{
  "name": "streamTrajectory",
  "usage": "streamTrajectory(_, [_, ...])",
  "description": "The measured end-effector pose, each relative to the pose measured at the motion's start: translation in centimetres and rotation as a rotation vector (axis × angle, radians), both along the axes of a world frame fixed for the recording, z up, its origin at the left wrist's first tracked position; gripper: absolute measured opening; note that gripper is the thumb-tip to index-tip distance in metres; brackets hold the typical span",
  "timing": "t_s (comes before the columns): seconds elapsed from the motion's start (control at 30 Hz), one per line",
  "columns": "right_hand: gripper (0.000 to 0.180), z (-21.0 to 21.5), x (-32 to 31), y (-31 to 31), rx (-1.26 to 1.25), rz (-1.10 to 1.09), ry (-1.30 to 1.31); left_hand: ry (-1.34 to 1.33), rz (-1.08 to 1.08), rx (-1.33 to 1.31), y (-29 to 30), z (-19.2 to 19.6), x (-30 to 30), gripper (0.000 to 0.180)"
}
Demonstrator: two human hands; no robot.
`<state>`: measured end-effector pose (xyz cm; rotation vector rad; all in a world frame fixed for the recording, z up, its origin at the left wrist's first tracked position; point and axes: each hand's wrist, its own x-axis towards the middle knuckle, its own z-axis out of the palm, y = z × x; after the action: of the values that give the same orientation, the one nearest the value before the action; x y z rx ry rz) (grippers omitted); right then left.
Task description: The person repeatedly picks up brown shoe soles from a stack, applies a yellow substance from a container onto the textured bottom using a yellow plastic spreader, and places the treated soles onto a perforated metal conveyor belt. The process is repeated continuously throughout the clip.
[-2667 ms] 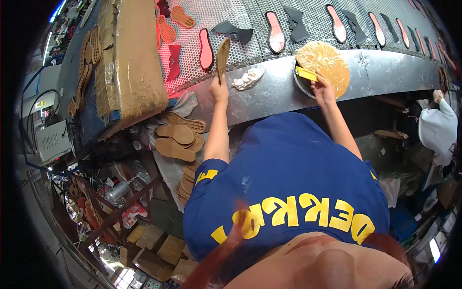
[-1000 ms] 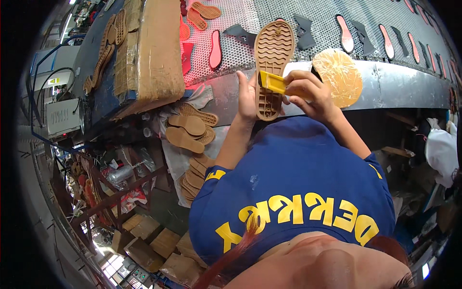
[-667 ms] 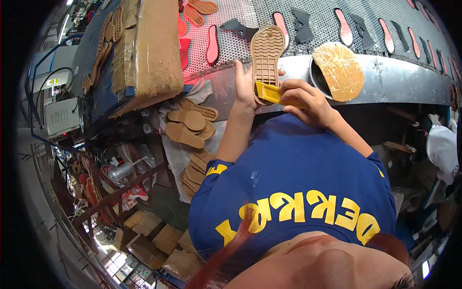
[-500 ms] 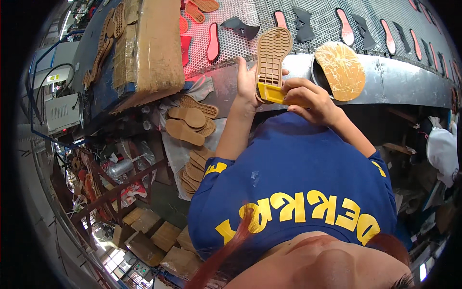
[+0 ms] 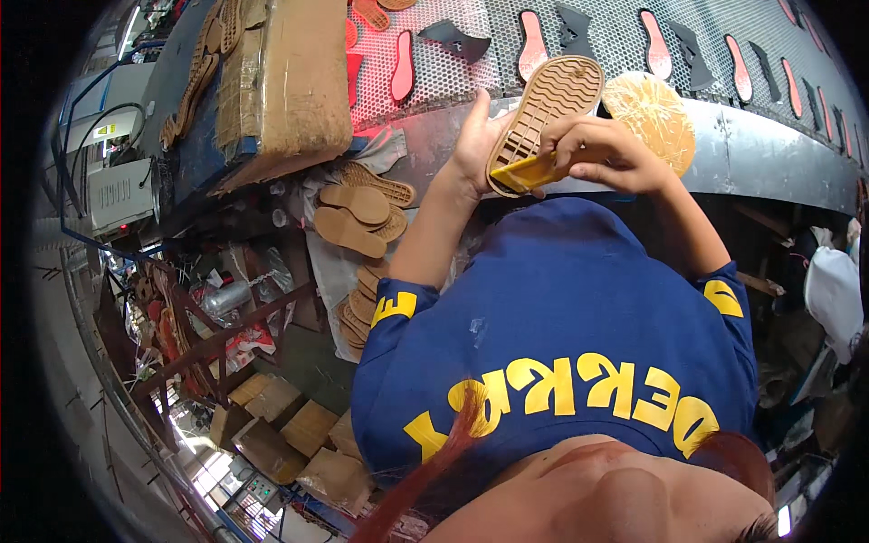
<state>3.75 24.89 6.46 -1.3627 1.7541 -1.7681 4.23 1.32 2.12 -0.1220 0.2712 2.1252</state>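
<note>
Over the near metal edge of the mesh belt, my left hand (image 5: 478, 143) supports a tan shoe sole (image 5: 563, 83) from beneath, its thumb sticking out to the side. The sole is tilted, toe end up and to the right, with its grooved and gridded face toward me. A flat yellow tool (image 5: 523, 173), perhaps a brush, is pinched in my right hand (image 5: 608, 149). It lies across the sole's lower end; the edge that meets the sole is hard to make out. Behind the right hand sits a round tan board (image 5: 654, 118) with a scratched surface.
Pink insoles (image 5: 532, 41) and black shoe pieces (image 5: 454, 40) lie in rows on the mesh belt (image 5: 615, 45). A large taped cardboard box (image 5: 303, 81) stands at left. More tan soles (image 5: 353, 217) are stacked beside my left arm. Cardboard boxes (image 5: 308, 428) sit lower left.
The sole has tipped clockwise, its toe end swinging right. My right hand has turned and risen slightly to the right, and the yellow tool now slants across the sole's lower end.
</note>
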Motion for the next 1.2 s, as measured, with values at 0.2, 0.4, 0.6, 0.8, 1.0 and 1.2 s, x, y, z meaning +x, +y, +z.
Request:
streamTrajectory(0.2, [0.009, 0.4, -1.7, 0.9, -0.086, 0.085, -0.107, 0.068, 0.011, -0.328, 1.2, 1.7, 0.2, 0.103])
streamTrajectory(0.4, [0.018, -5.5, -1.0, 6.1, -0.536, -0.541, -0.431, 0.181, 0.094, -0.034, 0.7, 1.0, 0.2, 0.088])
streamTrajectory(0.6, [0.019, -16.1, 3.0, 9.5, 0.217, -1.192, -0.105, 0.482, 0.645, -0.309, 1.8, -0.1, 1.1, 0.059])
streamTrajectory(0.8, [0.025, -19.9, 5.5, 6.5, 0.556, -1.211, 0.376, 0.518, 0.869, -0.343, -0.1, -2.2, 1.5, 0.065])
streamTrajectory(1.0, [0.029, -20.9, 6.3, 5.2, 0.532, -1.117, 0.510, 0.772, 0.979, -0.570, 0.8, -2.8, 1.5, 0.066])
streamTrajectory(1.2, [0.022, -24.1, 5.4, 5.4, 0.876, -1.074, 0.315, 1.046, 0.997, -0.696, 1.4, -1.1, 1.4, 0.066])
